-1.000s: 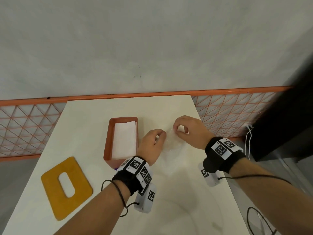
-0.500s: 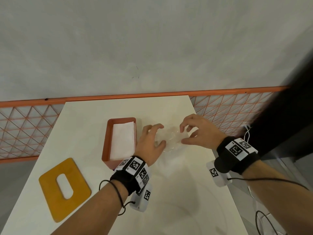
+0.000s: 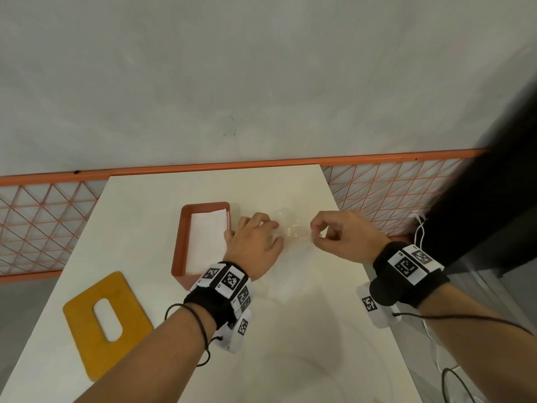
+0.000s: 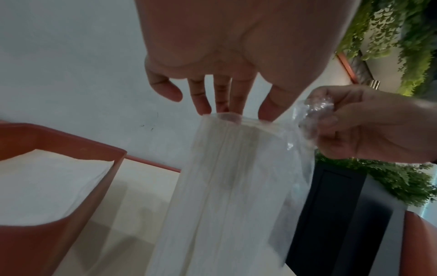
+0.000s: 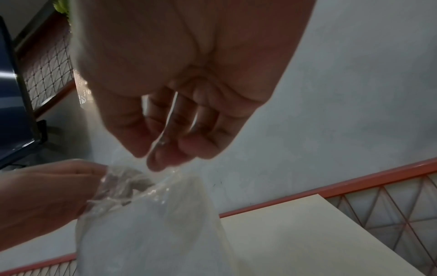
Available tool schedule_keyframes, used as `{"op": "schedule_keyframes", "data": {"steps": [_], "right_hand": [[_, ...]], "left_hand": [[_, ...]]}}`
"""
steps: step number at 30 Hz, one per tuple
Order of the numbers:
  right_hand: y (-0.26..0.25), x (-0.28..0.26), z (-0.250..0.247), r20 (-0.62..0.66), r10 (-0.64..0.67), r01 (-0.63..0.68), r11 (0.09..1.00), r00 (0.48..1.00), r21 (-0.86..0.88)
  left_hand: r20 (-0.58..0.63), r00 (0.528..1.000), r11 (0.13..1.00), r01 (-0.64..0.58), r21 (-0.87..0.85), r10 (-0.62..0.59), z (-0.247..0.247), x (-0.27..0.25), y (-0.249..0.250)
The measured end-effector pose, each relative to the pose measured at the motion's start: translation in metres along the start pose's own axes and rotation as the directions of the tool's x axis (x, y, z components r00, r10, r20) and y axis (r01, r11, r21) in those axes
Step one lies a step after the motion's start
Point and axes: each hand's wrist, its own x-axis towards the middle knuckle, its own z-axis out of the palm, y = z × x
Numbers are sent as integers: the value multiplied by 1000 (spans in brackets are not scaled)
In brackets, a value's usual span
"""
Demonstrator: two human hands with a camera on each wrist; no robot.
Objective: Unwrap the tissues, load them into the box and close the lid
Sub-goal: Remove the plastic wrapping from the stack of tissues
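An orange tissue box [image 3: 176, 251] stands open on the white table, with the white tissues [image 3: 207, 239] inside it. The same box [image 4: 99, 179] shows at the left of the left wrist view. Right of the box, the empty clear plastic wrapper [image 3: 293, 232] hangs stretched between my hands. My left hand [image 3: 273, 228] pinches its left end; fingers and thumb close on the wrapper's top edge [image 4: 224, 119]. My right hand [image 3: 315, 232] grips the right end, with crumpled plastic [image 5: 165, 142] between thumb and fingers. The yellow lid [image 3: 84, 338] with its oval slot lies flat at the front left.
An orange mesh fence [image 3: 43, 225] runs behind and beside the table [image 3: 290, 344]. A dark cabinet [image 3: 479, 216] and white cables [image 3: 420, 228] are just past the table's right edge. A grey wall rises behind.
Both hands pinched the wrapper a second ago, then spread their fingers over it. Now both have closed on it again, with the wrapper pulled out between them.
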Motion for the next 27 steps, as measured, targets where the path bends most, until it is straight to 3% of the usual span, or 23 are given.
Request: {"op": "schedule_keyframes", "data": {"steps": [6, 9, 12, 17, 22, 27], "right_hand": [[-2, 4, 4, 72, 136, -136, 991, 988, 4], [-7, 5, 9, 100, 89, -80, 993, 991, -86], [-9, 7, 9, 149, 35, -12, 988, 988, -151], [-5, 16, 20, 132, -20, 51, 971, 991, -233], [-7, 25, 24, 92, -15, 41, 956, 996, -291], [-6, 24, 24, -25, 48, -52, 985, 999, -167]], "left_hand": [[25, 999, 994, 33, -109, -31, -2, 9, 0], [80, 995, 968, 75, -238, -57, -5, 8, 2], [64, 998, 941, 49, -335, -29, -6, 1, 1], [1, 996, 996, -93, -2, 93, -3, -11, 2], [82, 972, 969, -226, 100, 219, -2, -20, 2], [72, 980, 973, -192, 126, 184, -3, -23, 0]]}}
